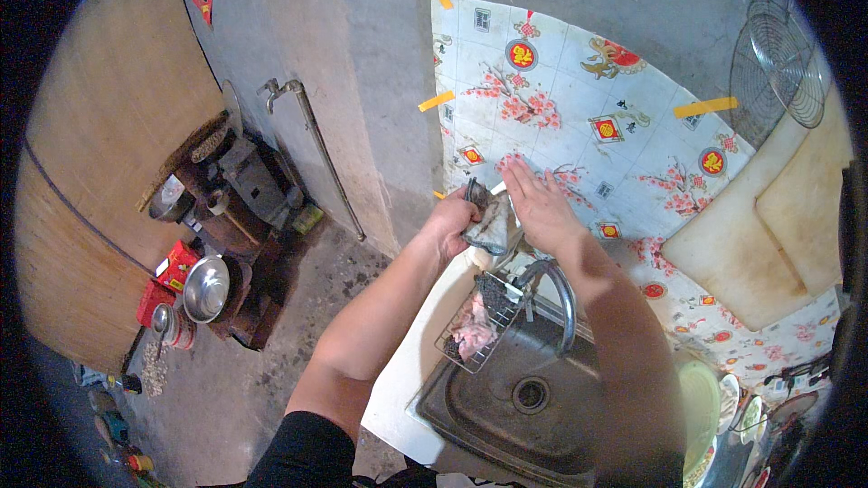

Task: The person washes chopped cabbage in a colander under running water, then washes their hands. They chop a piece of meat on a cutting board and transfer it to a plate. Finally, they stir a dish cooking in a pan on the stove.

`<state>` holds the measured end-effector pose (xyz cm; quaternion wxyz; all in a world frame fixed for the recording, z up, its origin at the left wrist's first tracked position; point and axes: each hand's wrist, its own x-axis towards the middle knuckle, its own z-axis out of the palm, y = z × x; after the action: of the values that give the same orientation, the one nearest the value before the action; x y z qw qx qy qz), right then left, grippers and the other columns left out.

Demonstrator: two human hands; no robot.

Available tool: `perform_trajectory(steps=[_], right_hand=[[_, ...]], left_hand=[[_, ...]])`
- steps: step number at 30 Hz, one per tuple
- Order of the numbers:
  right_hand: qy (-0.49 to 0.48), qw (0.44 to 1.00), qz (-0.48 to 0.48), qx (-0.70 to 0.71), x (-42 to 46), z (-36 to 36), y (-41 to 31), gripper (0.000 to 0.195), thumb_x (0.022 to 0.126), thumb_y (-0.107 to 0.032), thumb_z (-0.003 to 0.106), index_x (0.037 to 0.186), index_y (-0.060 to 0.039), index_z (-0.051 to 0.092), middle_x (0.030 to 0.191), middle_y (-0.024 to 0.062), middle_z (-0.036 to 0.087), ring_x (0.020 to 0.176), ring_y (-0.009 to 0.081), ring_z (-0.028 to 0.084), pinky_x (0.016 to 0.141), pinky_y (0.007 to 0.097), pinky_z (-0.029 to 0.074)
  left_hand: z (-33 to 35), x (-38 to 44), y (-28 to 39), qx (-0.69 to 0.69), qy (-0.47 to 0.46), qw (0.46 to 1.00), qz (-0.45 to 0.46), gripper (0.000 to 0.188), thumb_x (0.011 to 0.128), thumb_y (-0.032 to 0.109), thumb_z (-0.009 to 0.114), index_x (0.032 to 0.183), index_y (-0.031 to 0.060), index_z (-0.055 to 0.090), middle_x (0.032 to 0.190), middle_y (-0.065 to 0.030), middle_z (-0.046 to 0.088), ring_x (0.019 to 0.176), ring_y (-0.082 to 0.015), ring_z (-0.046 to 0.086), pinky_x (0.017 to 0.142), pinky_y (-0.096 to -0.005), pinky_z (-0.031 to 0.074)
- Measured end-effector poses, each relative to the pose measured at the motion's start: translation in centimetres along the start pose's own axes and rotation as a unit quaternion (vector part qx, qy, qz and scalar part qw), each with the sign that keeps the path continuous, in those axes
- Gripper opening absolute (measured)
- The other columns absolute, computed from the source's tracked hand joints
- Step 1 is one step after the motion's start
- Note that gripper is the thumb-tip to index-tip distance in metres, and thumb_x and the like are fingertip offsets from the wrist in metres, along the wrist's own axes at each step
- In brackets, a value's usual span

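My left hand (453, 220) grips a grey, dirt-stained cloth (494, 225) at the back corner of the sink counter. A dark part shows at the cloth's upper end; whether it is a fold or a separate thing is unclear. My right hand (539, 207) is stretched flat beside the cloth, in front of the patterned wall covering (569, 129). Its palm is hidden, so contact with the wall cannot be made out. Below both hands, a wire rack (475, 335) holds a pinkish crumpled cloth or sponge (472, 329) and a dark scouring pad (498, 293).
A curved metal faucet (563, 298) rises between my forearms over the steel sink (488, 413). Cutting boards (732, 237) lean at the right, near a green basin (698, 413). Leftward are a wall tap (271, 91), a metal bowl (206, 289) and a red box (178, 264).
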<state>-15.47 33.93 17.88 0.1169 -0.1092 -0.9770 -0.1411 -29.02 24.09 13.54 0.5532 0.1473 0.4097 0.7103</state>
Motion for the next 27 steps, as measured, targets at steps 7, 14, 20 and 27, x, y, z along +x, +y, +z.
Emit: perform_trajectory(steps=[7, 14, 20, 27], right_hand=[[0.019, 0.998, -0.005, -0.061, 0.0, 1.3, -0.3, 0.048, 0.082, -0.011, 0.037, 0.127, 0.0016, 0.030, 0.136, 0.0158, 0.026, 0.128, 0.0263, 0.024, 0.097, 0.0508, 0.026], [-0.029, 0.997, 0.067, -0.004, 0.1, -1.8, -0.4, 0.054, 0.082, -0.016, 0.043, 0.130, -0.0005, 0.026, 0.136, 0.0170, 0.025, 0.126, 0.0282, 0.027, 0.098, 0.0442, 0.028], [0.012, 0.896, 0.304, 0.323, -1.4, -4.3, -10.4, 0.062, 0.086, -0.041, 0.039, 0.129, 0.0025, 0.027, 0.133, 0.0239, 0.026, 0.125, 0.0345, 0.024, 0.102, 0.0444, 0.019], [0.070, 0.907, 0.287, 0.299, -8.7, -7.4, -10.8, 0.076, 0.085, -0.053, 0.030, 0.131, 0.0068, 0.018, 0.138, 0.0244, 0.012, 0.130, 0.0332, 0.009, 0.104, 0.0485, 0.005]], left_hand=[[0.8, -1.2, -0.1, -0.015, 0.015, 1.000, 0.003, 0.052, 0.062, -0.014, 0.031, 0.110, 0.0036, 0.042, 0.092, -0.0109, 0.051, 0.079, -0.0248, 0.055, 0.071, -0.0408, 0.051], [0.4, -3.4, -1.3, -0.061, -0.016, 0.998, 0.000, 0.045, 0.065, -0.006, 0.036, 0.108, 0.0024, 0.046, 0.094, -0.0118, 0.055, 0.087, -0.0263, 0.056, 0.077, -0.0384, 0.049], [2.8, -11.8, -4.2, -0.238, -0.019, 0.970, 0.038, 0.036, 0.084, 0.029, 0.039, 0.108, 0.0053, 0.052, 0.113, -0.0128, 0.053, 0.102, -0.0285, 0.051, 0.093, -0.0447, 0.035], [10.1, -19.3, -8.2, -0.261, -0.051, 0.962, 0.058, 0.046, 0.092, 0.038, 0.029, 0.124, 0.0065, 0.040, 0.124, -0.0080, 0.046, 0.112, -0.0237, 0.043, 0.096, -0.0381, 0.033]])
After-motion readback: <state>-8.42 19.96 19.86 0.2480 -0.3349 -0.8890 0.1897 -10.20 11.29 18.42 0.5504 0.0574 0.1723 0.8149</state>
